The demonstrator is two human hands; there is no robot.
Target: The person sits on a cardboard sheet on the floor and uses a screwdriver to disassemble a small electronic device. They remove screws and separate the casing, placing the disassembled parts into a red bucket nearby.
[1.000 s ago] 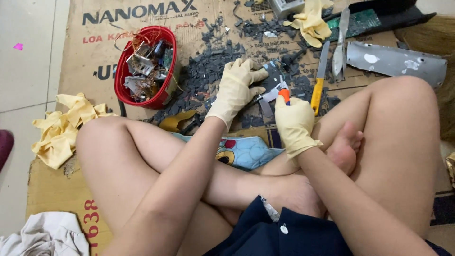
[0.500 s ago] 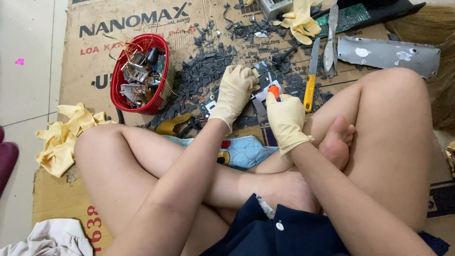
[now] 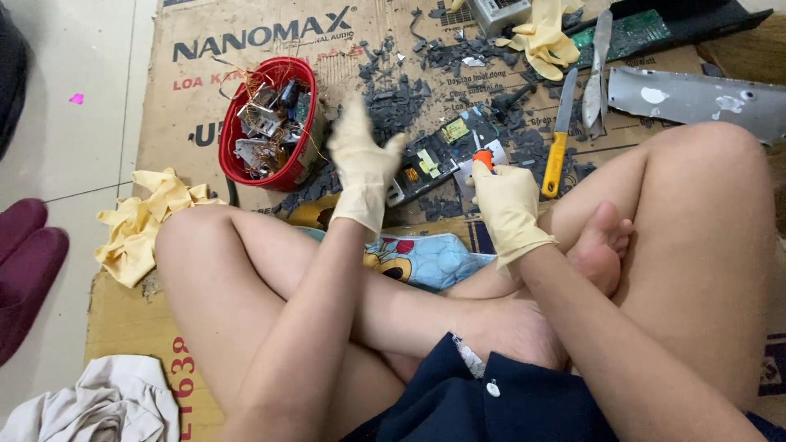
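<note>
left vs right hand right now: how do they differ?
The left hand is lifted, fingers spread and blurred, holding nothing; the right hand is closed around an orange-handled tool. The left hand hangs between the red basket and the circuit board; the right hand sits at the board's other side, beside the foot. Both wear pale yellow rubber gloves.

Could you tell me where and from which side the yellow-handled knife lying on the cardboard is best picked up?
Take the yellow-handled knife by its yellow handle, the end nearer the person, coming down from above. It lies flat on the cardboard, blade pointing away, so the handle is the safe, thick part. The right hand, already shut on an orange-handled tool, lies just beside it; the knee crowds the right side.
</note>
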